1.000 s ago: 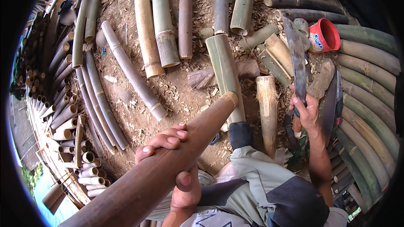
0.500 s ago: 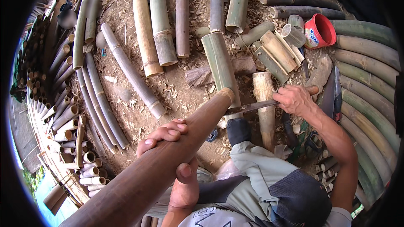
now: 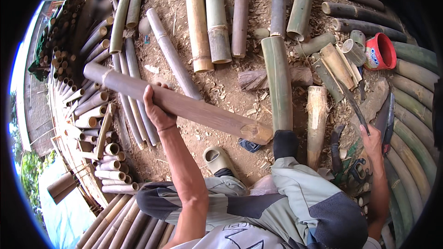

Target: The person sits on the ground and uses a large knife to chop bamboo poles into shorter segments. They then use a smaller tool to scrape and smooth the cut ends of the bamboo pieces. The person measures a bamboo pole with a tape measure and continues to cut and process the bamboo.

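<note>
My left hand (image 3: 159,109) is wrapped round a brown bamboo pole (image 3: 207,114). The pole slants across the ground, its lower right end close to a green bamboo length (image 3: 278,83). That end has a pale tan patch at a node. On the right, the fingers of my right hand (image 3: 373,140) are closed round the handle of a long knife (image 3: 354,105). Its dark, narrow blade points up and to the left, away from the pole. The handle is mostly hidden in my grip. My dark-socked foot (image 3: 285,145) is at the near end of the green length.
A pale chopped bamboo post (image 3: 316,124) lies beside my leg. Split pieces (image 3: 339,64) and a red bucket (image 3: 373,54) are at the far right. Bamboo lengths (image 3: 198,27) lie beyond, with stacks (image 3: 90,117) on the left. A tan clog (image 3: 219,159) and wood chips are on the dirt.
The pole has swung from lower left up to the left, with my left hand on it. My right hand has drawn the knife off to the right, away from the pole's end.
</note>
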Demonstrator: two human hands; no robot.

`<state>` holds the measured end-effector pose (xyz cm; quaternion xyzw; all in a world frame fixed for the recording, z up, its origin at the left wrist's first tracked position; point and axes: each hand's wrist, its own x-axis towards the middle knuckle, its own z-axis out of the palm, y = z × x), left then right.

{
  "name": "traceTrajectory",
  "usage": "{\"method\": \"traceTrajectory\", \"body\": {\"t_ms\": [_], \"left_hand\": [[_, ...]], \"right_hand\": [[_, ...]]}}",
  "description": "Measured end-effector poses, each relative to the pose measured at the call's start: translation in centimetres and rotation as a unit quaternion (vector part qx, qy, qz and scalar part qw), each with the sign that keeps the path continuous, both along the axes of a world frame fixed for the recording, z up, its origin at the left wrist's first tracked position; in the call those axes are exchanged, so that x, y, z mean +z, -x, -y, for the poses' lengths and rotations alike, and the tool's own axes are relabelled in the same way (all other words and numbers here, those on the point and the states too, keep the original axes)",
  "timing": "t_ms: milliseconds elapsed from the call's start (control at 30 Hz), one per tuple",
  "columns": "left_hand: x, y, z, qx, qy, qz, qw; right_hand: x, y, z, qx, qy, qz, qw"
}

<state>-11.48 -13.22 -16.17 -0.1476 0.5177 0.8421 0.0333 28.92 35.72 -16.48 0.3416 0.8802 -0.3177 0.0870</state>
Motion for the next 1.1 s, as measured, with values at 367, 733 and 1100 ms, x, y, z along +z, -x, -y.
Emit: {"method": "traceTrajectory", "body": {"t_ms": [367, 733, 1100], "left_hand": [[-4.8, 5.3, -0.4, -0.076, 0.152, 0.100, 0.980], [-4.1, 7.5, -8.9, -0.088, 0.381, -0.117, 0.913], [2.1, -9.2, -12.6, -0.305, 0.105, 0.080, 0.943]], "right_hand": [[-1.2, 0.0, 5.1, 0.023, 0.017, -0.020, 0.999], [0.9, 10.2, 12.1, -0.028, 0.052, -0.119, 0.991], [-5.6, 3.8, 16.6, -0.029, 0.043, -0.154, 0.987]]}}
